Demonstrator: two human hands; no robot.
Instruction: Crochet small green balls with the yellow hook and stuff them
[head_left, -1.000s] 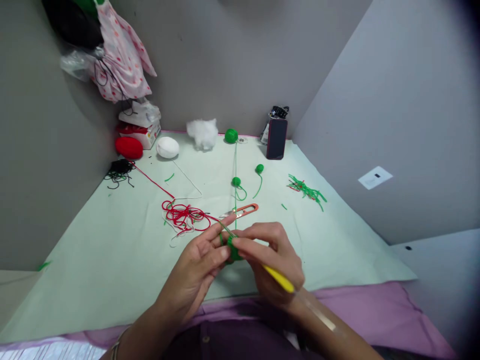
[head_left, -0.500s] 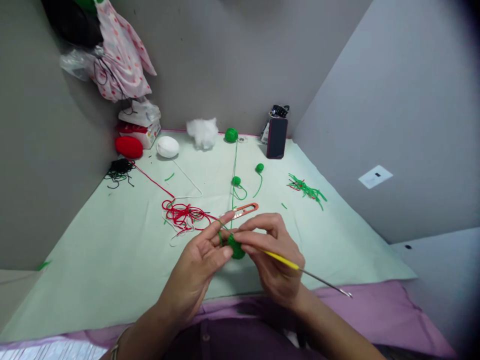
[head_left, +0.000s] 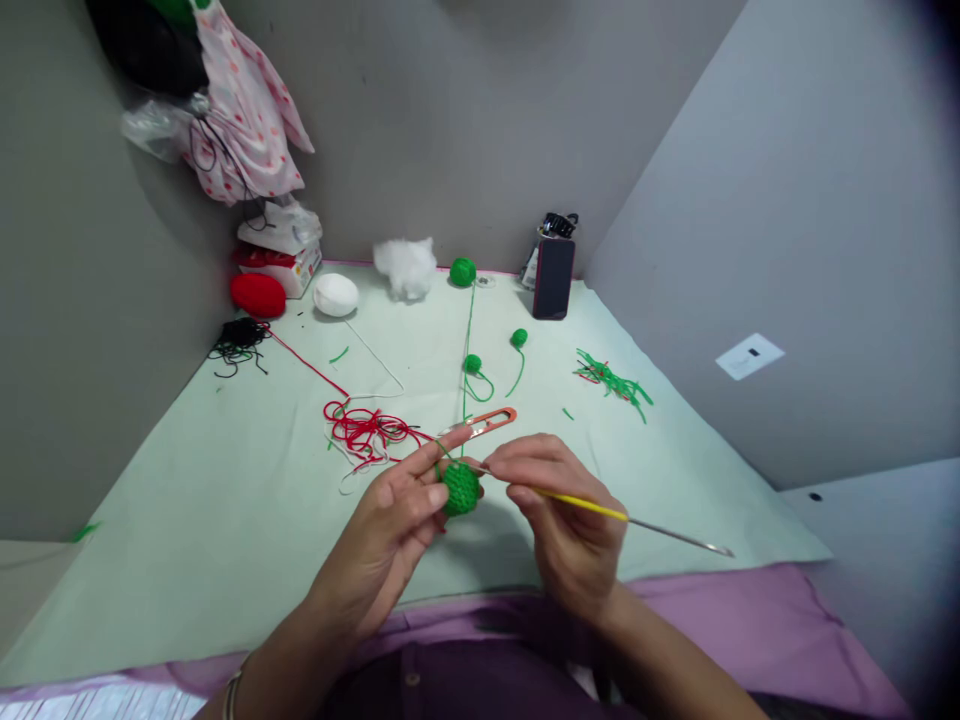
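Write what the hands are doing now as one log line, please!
left hand: holds green crochet piece | right hand: holds yellow-handled hook, tip at piece's top | phone: upright, back of table

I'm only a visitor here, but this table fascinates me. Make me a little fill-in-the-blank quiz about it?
1. The left hand holds a crocheted piece coloured ____.
2. The right hand holds a crochet hook whose grip is coloured ____.
3. The white yarn ball lies between the white fluff and a yarn ball coloured ____.

Missing words: green; yellow; red.
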